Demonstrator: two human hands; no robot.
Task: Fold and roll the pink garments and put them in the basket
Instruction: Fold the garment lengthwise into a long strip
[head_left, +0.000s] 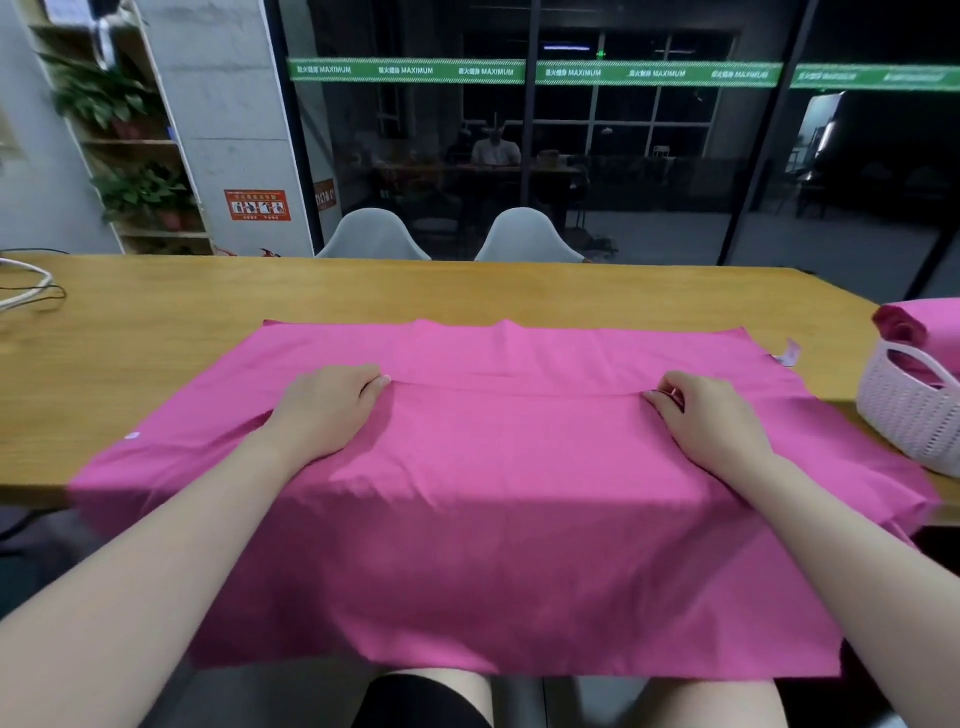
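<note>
I saw the pink garment (493, 467) spread across the table (156, 332), its near end hanging over. My left hand (324, 410) and right hand (714, 415) each pinched its fold; the basket (904, 415) sat at three o'clock.

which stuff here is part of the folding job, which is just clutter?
In the job:
pink garment, spread on the table
left hand and right hand, each pinching the fold line
white basket
rolled pink garment in it

Lying about:
cables
white chairs
potted plants on the shelf
</note>
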